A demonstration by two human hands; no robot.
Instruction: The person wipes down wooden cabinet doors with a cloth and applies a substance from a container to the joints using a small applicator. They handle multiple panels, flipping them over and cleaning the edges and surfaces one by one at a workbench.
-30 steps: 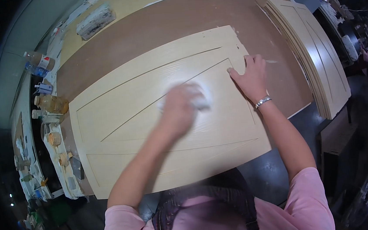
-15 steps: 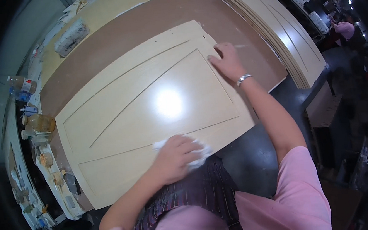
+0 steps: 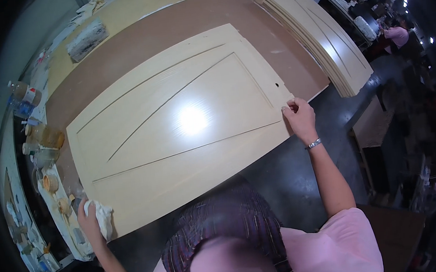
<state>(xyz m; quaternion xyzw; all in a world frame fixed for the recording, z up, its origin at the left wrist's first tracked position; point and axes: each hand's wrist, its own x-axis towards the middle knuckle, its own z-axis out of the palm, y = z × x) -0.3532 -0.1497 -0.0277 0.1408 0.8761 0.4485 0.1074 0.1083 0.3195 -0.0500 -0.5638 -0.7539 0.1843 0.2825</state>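
Cream panel [image 3: 167,145], lying lengthwise between left hand [image 3: 88,221] (clutching white cloth [image 3: 104,217]) and right hand [image 3: 302,119], curled at its edge, grip unclear.

The left hand [image 3: 89,222] is holding a white cloth [image 3: 104,218] at the near left corner of a cream panel [image 3: 176,134]. The right hand [image 3: 300,117], wearing a silver bracelet [image 3: 314,143], is touching the panel's right end with curled fingers; how firmly they are gripping is hard to tell. The panel is lying on a brown table [image 3: 202,13], its near edge overhanging, and 1 bright reflection is shining near its middle. Bottles [image 3: 45,135] are standing at the left, a stained roll [image 3: 86,39] is lying beyond the panel, and a stack [image 3: 318,39] of similar panels is sitting at the right. Farther off, 1 other person [image 3: 397,36] is wearing pink.
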